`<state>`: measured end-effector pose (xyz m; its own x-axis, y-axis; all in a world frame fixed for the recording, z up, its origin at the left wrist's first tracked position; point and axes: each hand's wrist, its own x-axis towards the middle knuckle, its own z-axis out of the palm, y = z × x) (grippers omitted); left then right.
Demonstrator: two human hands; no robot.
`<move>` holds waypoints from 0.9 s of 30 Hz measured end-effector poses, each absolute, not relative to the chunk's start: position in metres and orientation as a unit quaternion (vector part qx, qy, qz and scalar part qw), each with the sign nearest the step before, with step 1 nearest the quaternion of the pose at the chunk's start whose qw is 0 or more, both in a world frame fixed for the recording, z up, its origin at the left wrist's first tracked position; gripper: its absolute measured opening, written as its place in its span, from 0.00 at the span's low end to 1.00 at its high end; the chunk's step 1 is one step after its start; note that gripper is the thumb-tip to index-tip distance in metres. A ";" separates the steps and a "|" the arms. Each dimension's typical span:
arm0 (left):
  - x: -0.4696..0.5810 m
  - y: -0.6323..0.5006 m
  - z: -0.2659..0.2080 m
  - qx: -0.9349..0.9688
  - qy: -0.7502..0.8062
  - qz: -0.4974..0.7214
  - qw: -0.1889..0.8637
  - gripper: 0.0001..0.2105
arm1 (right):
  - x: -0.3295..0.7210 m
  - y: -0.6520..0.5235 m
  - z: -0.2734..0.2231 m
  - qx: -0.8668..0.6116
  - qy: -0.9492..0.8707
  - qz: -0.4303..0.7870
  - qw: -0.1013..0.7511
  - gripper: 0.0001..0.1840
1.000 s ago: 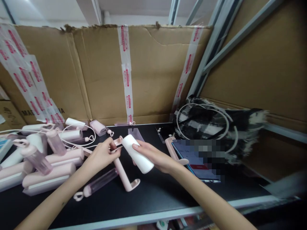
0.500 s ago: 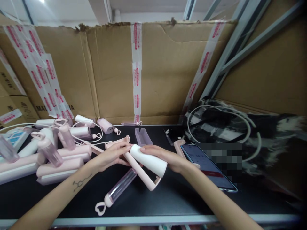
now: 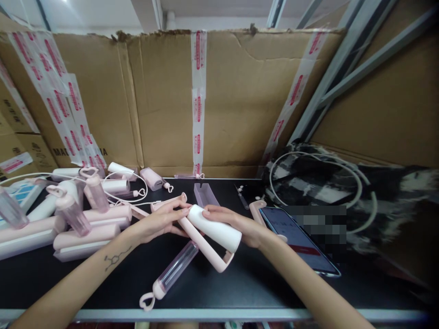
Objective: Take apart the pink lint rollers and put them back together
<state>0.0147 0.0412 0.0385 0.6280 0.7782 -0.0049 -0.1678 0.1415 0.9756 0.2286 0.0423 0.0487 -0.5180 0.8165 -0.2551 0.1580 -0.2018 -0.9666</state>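
My left hand is closed around the upper end of a pink lint roller frame, a curved piece with an end bracket. A clear purple handle with a heart-shaped ring slants down to the left from the frame. My right hand wraps over a white lint roll, which lies along the frame's open side. At its near end, the roll sits partly over the end bracket. The left fingertips touch the roll's far end; some fingers of both hands are hidden.
Several pink lint rollers and white rolls are heaped at left with a white cable. A purple tray-like cover lies behind my hands. At right are a phone, another pink frame and a cable loop. Cardboard walls the back.
The whole view has shifted slightly to the right. Both hands keep their grips, and the roll and frame stay almost the same relative to each other.
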 end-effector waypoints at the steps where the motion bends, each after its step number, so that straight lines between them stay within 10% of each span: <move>1: 0.015 0.041 0.038 0.555 0.275 0.336 0.709 0.09 | 0.228 0.042 0.049 -0.420 -0.581 0.651 0.250 0.20; 9: 0.028 0.029 0.033 0.559 0.413 0.294 0.656 0.23 | 0.207 0.029 0.035 -0.458 -0.587 0.616 0.259 0.26; 27: 0.019 0.050 0.025 0.415 0.422 0.449 0.669 0.18 | 0.209 0.048 0.018 -0.371 -0.469 0.719 0.353 0.25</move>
